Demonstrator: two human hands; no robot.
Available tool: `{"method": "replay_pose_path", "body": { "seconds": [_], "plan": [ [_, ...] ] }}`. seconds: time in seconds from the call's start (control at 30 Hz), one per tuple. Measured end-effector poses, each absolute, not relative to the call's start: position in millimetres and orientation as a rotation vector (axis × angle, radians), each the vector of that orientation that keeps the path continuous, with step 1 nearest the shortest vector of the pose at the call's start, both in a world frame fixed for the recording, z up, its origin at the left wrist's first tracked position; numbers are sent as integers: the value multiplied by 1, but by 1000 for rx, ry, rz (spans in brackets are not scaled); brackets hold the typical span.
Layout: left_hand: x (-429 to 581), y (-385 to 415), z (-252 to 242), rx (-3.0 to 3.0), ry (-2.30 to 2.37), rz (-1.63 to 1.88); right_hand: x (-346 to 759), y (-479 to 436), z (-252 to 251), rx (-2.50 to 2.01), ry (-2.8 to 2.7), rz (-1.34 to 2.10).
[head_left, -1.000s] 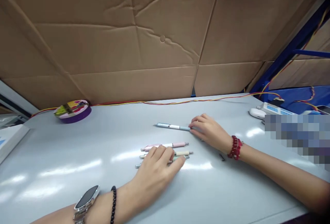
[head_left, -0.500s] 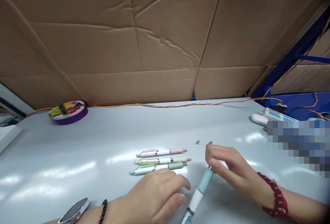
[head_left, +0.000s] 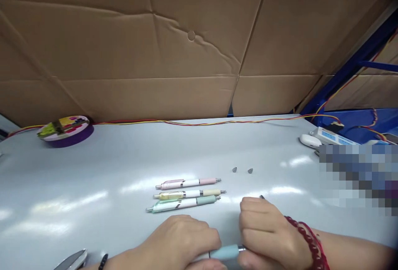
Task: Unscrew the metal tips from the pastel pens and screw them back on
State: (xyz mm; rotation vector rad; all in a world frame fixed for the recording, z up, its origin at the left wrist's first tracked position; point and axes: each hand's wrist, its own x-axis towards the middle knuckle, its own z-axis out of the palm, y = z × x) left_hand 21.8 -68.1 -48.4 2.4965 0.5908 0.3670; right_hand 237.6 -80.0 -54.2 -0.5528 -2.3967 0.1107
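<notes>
Gripping the light, stiff, slippery blue pen [head_left: 224,252] between both fists, my left hand [head_left: 183,241] clasps its barrel and my right hand [head_left: 267,235] pinches its tip end.

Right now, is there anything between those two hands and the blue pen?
No. Both hands are already on the blue pen: the left hand holds one end, the right hand the other. The pink, yellow and green pens lie beyond, untouched.

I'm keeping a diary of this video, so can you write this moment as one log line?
left hand: grips blue pen | right hand: grips same pen's tip end | table: pink, yellow, green pens side by side; two small metal tips
</notes>
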Motion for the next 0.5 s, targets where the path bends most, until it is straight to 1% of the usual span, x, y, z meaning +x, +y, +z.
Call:
{"method": "replay_pose_path", "body": {
  "seconds": [0.17,0.33,0.5],
  "plan": [
    [20,-67,-48,2431,560,347,238,-78,-53,-430,-2460,-15],
    [19,-68,-48,2387,602,320,240,-75,-56,-539,-2529,79],
    [19,-71,-51,2396,701,281,240,-77,-58,-706,-2514,82]
  ]
}}
